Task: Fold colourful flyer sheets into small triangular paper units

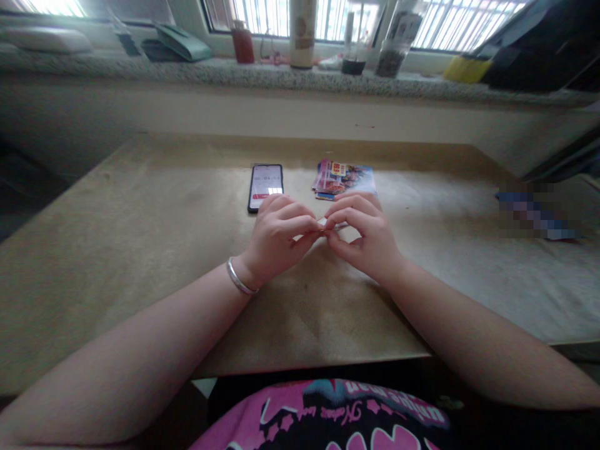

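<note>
Above the middle of the table, my left hand [284, 230] and my right hand [364, 232] meet at the fingertips, both closed in a pinch. Between them is a small thin pale piece [345, 230], mostly hidden by the fingers; its kind does not show clearly. Just beyond my left hand lies a phone [266, 181] with a timer on its lit screen. A small stack of colourful printed leaflets [349, 178] lies flat behind my right hand. A silver bangle [238, 277] circles my left wrist.
The tan table [140, 262] reaches to the wall under a stone windowsill [197, 72]. On the sill stand a red bottle [242, 42], a tall pale canister [301, 34] and a dark bag [539, 47]. A blurred bluish item [539, 215] lies at the table's right.
</note>
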Demonstrator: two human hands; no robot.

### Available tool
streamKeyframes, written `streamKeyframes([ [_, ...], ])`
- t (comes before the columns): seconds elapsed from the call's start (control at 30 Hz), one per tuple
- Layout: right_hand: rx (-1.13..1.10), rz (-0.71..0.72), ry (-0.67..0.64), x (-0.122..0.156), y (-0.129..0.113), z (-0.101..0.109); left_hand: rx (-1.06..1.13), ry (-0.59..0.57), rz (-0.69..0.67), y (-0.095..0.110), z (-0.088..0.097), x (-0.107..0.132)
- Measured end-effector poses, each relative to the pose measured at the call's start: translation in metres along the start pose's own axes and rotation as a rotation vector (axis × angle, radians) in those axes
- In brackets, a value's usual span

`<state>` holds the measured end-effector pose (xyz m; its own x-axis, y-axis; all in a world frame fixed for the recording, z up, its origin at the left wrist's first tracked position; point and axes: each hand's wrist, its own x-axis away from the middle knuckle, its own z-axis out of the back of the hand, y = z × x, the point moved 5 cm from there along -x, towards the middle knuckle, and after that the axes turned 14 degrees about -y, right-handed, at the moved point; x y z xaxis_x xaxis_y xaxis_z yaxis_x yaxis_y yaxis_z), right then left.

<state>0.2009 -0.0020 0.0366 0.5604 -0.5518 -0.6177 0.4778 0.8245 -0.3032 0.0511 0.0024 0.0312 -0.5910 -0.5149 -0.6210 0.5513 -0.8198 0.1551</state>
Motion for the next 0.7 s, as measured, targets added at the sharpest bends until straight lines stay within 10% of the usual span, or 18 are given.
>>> streamKeyframes([
  [0.7,0.123,-0.017,0.026,-0.0004,0.0042,-0.0026,-0.061,-0.027,0.042,-0.0027,-0.0025,-0.0001],
])
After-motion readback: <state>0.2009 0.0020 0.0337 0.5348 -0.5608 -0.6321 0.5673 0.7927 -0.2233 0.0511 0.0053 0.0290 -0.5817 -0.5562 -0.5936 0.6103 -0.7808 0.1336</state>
